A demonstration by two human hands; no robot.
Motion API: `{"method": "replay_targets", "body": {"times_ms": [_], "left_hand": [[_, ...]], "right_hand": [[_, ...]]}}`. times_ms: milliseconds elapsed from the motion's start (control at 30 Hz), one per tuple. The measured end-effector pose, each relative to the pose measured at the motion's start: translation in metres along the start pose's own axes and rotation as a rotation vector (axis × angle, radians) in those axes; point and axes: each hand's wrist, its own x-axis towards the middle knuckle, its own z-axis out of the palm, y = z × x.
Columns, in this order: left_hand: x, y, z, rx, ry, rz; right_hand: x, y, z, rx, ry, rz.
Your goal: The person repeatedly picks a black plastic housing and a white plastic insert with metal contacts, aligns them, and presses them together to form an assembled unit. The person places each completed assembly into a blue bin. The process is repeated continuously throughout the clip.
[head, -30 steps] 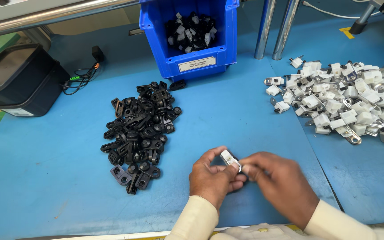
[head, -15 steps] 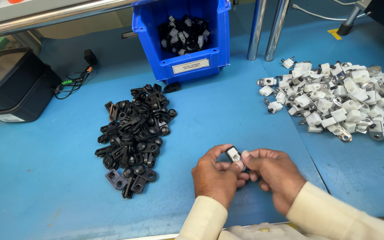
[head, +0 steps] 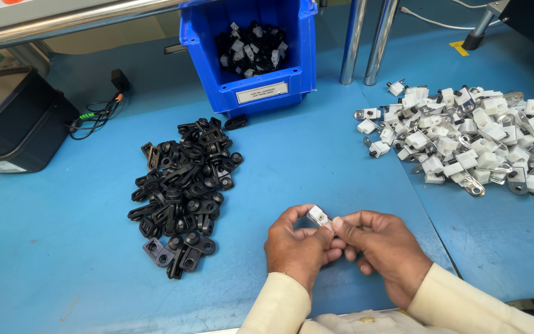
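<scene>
Both hands meet near the front edge of the blue table. My left hand and my right hand pinch one small white plastic part between their fingertips, held a little above the table. A heap of black plastic clips lies to the left of my hands. To the right, across a seam in the table, lies a spread of white plastic parts with metal tabs.
A blue bin holding mixed black and white pieces stands at the back centre. A black box sits at the far left with a small cable beside it. Two metal posts rise behind the white parts.
My hands have stayed together on the white part, turning it slightly between the fingertips. The view has shifted a little, so the piles sit further left in frame.
</scene>
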Motion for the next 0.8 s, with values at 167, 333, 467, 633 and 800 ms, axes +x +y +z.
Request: {"method": "replay_targets", "body": {"times_ms": [167,333,467,633,800], "left_hand": [[-0.001,0.000,0.010,0.105,0.077,0.066],[0.004,-0.003,0.009,-0.040,0.077,-0.003],[0.008,-0.005,0.002,0.005,-0.070,-0.078],[0.008,0.000,-0.014,0.105,-0.247,-0.168],[0.005,0.002,-0.007,-0.022,-0.315,-0.200]], "right_hand": [[0.008,0.005,0.003,0.092,0.082,0.003],[0.008,0.001,-0.008,0.154,-0.068,0.046],[0.010,-0.008,-0.013,-0.100,-0.062,-0.035],[0.018,-0.033,-0.023,-0.599,-0.081,-0.196],[0.024,-0.039,-0.024,-0.412,-0.094,-0.283]]}}
